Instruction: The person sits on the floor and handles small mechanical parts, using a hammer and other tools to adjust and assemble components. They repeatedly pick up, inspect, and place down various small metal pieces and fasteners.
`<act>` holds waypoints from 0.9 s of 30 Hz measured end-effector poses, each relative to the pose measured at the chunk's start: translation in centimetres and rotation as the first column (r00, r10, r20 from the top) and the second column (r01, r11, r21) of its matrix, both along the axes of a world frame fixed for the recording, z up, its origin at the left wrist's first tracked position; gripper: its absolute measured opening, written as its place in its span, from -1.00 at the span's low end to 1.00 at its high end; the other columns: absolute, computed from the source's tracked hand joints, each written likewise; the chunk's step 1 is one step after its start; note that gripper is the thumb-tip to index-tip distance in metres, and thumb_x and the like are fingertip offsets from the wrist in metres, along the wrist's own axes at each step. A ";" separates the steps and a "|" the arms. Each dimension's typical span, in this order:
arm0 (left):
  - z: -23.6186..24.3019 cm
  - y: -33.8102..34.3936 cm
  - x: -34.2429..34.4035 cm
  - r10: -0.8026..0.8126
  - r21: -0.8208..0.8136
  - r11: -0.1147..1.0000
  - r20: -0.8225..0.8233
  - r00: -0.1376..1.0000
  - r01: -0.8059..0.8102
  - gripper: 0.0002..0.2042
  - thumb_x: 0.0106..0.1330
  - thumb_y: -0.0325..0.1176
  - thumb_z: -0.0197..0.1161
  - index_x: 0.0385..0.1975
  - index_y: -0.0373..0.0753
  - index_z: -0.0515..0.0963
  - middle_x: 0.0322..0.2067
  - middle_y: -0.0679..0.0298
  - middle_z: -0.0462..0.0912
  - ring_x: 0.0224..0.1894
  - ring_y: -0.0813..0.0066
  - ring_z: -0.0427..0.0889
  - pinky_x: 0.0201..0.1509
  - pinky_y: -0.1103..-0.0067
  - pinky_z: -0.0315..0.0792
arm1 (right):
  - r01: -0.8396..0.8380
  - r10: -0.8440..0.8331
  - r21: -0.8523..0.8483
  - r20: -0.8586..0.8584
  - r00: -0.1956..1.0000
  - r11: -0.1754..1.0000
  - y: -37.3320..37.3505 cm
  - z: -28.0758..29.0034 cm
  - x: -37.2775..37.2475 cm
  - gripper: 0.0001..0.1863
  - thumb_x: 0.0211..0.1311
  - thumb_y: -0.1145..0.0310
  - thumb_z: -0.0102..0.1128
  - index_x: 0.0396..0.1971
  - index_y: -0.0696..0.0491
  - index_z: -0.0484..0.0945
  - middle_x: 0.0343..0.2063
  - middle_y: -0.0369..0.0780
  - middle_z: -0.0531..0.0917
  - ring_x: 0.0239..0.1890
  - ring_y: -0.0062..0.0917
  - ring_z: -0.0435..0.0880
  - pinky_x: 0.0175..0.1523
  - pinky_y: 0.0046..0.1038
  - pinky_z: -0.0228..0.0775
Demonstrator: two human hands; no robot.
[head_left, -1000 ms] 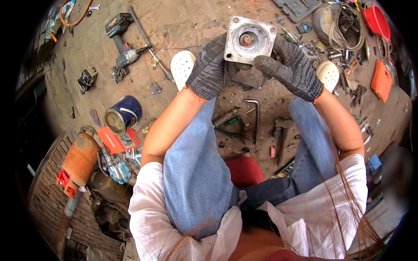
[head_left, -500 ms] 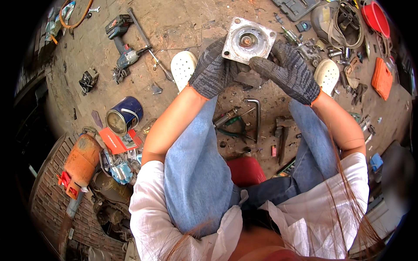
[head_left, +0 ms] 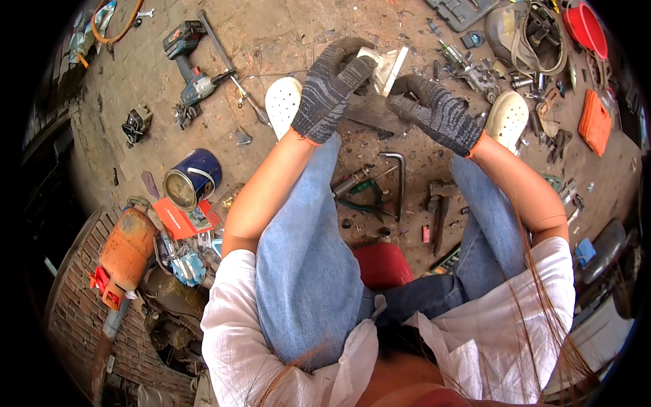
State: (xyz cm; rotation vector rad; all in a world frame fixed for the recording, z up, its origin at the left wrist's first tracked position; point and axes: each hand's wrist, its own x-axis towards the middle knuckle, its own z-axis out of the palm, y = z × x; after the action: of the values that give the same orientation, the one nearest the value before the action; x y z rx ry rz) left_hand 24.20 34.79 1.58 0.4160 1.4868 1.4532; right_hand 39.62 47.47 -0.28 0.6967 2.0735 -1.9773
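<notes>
My left hand (head_left: 327, 88), in a grey-black knit glove with orange cuff, grips the square metal housing (head_left: 386, 66), thumb across its side; the piece is tipped on edge, so its recessed face is mostly hidden. My right hand (head_left: 434, 115), gloved alike, is just right of the housing's lower edge, fingers loosely curved and apart, apparently not gripping it. A dark flat piece (head_left: 366, 125) lies on the ground below my hands, between my white clogs (head_left: 283, 102).
A cordless drill (head_left: 190, 68), blue can (head_left: 193, 176) and orange gas cylinder (head_left: 125, 247) are leftward. Metal parts (head_left: 475, 78), a helmet-like object (head_left: 508, 34), red bowl (head_left: 583, 27) and orange case (head_left: 593, 122) are rightward. A bent bar (head_left: 400, 190) and red seat (head_left: 380, 264) are between my legs.
The housing has turned from face-up onto its edge. My left hand has risen with its thumb over it; my right hand has come away from it, down and right.
</notes>
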 end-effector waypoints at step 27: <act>-5.5 -3.2 -0.6 -0.563 -0.469 0.821 -0.763 0.318 0.326 -0.51 -0.05 -0.26 0.30 -0.04 -0.12 0.41 -0.10 0.04 0.43 -0.07 0.12 0.45 -0.04 0.39 0.38 | -0.253 0.229 0.119 0.184 0.956 0.960 -1.9 -9.2 4.8 -0.65 0.04 0.15 0.15 -0.37 0.17 0.53 -0.43 -0.04 0.61 -0.36 -0.27 0.59 -0.22 -0.36 0.39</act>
State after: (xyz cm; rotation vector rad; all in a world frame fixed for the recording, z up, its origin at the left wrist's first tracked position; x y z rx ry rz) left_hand 23.64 31.59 -3.89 1.5086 2.0671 0.5059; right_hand 44.45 45.52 -9.46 0.5802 2.0985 -1.5975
